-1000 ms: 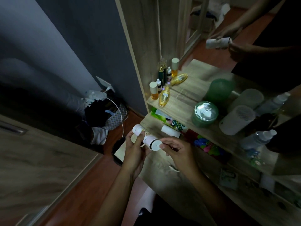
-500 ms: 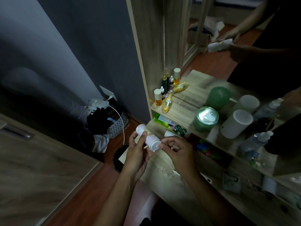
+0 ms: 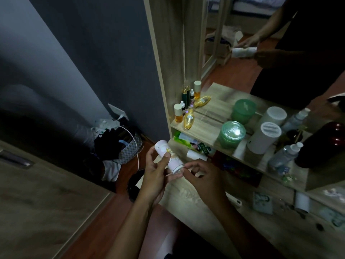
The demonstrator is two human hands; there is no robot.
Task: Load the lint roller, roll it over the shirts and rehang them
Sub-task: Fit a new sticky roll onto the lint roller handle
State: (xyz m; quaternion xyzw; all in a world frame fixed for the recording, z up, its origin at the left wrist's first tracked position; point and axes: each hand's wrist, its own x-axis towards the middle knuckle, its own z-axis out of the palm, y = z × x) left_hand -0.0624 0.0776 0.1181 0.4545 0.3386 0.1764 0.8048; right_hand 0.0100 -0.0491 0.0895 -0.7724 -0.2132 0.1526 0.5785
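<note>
My left hand (image 3: pixel 156 172) grips a white, pale pink lint roll (image 3: pixel 169 156) with a small printed figure, held tilted over the low wooden shelf (image 3: pixel 186 195). Its thumb lies across the roll's side. My right hand (image 3: pixel 203 176) pinches at the roll's lower open end with curled fingertips. A second white roll (image 3: pixel 196 155) lies on the shelf just behind my hands. The mirror (image 3: pixel 242 53) above reflects my hands with the roll. No shirts are in view.
The upper shelf (image 3: pixel 205 126) carries small amber bottles (image 3: pixel 188 118), a green jar (image 3: pixel 231 133), a white cylinder speaker (image 3: pixel 263 139) and spray bottles (image 3: pixel 283 156). A basket of dark clothes (image 3: pixel 119 143) with a white cable sits on the floor at left. A wooden cabinet (image 3: pixel 37 202) fills the lower left.
The roll has swung more upright in my left hand, and the view has closed in on the shelf. My right fingers stay at the roll's lower end.
</note>
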